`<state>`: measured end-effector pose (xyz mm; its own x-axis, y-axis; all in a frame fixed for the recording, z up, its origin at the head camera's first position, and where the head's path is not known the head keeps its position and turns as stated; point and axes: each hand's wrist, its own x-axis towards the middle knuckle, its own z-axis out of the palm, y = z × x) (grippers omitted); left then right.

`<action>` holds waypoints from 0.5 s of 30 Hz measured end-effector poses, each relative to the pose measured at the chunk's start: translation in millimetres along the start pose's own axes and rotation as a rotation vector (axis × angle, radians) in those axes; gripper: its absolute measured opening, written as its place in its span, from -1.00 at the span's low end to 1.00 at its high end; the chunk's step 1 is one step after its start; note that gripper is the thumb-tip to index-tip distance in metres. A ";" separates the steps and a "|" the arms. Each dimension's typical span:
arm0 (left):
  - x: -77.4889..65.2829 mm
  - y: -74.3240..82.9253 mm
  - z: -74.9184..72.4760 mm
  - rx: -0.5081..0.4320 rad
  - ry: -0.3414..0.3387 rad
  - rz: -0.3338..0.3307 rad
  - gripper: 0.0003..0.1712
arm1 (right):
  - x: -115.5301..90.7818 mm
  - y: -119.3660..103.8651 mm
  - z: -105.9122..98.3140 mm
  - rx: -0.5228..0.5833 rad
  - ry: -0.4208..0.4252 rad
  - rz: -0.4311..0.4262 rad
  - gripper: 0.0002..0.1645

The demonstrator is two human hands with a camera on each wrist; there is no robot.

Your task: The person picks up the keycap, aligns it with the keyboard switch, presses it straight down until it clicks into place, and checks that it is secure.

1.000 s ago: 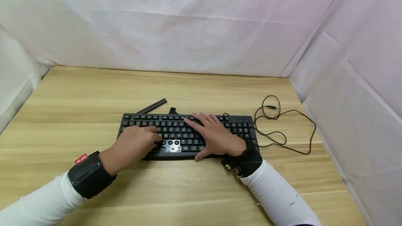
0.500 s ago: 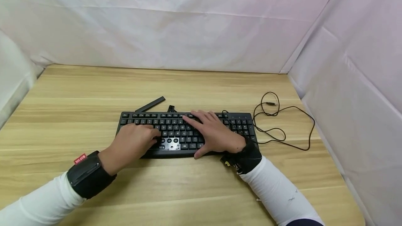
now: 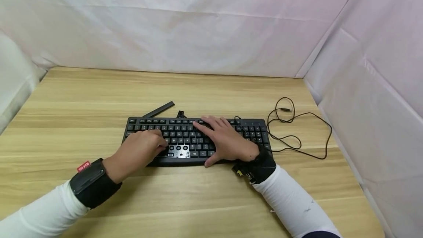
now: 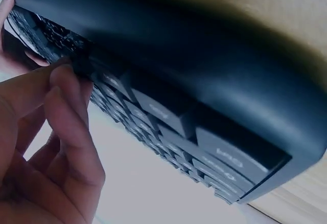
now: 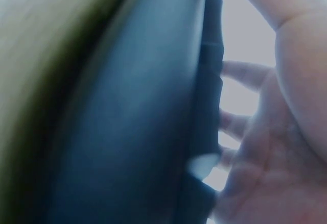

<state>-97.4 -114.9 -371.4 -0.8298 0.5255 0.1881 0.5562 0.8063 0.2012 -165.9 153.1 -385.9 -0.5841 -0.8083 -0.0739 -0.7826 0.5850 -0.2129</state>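
Note:
A black keyboard lies on the wooden table, with a shiny patch of bare round key sockets near its front middle. Left of that patch is my left hand, its thumb and curled fingers pinching a keycap in the left wrist view; the fingertips cover most of it. My right hand rests across the right-middle keys, fingers spread and thumb at the front edge. In the right wrist view, that hand's fingers reach over the keyboard's side.
Behind the keyboard lie a long black bar and a small black piece. A thin black cable with a plug loops on the table at right and crosses the keyboard. White cloth walls stand around the table.
My left hand has shifted very slightly to the left over the keys. My right hand keeps its place on the keyboard. The head view has tilted a little.

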 end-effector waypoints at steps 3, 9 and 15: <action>1.5 -0.6 1.9 0.016 0.011 0.029 -0.88 | -1.2 0.1 -1.2 0.006 0.001 0.002 0.52; 2.5 1.3 1.7 0.063 0.005 0.056 -0.85 | -2.5 -0.1 -1.1 0.005 0.019 -0.001 0.52; 16.2 -6.0 -9.3 0.040 -0.066 0.020 -0.92 | -1.6 -0.5 2.1 0.000 0.032 -0.022 0.51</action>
<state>-113.8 -113.7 -360.6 -0.8206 0.5570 0.1281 0.5713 0.8051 0.1595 -164.1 154.1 -387.7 -0.5732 -0.8185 -0.0381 -0.7954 0.5670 -0.2140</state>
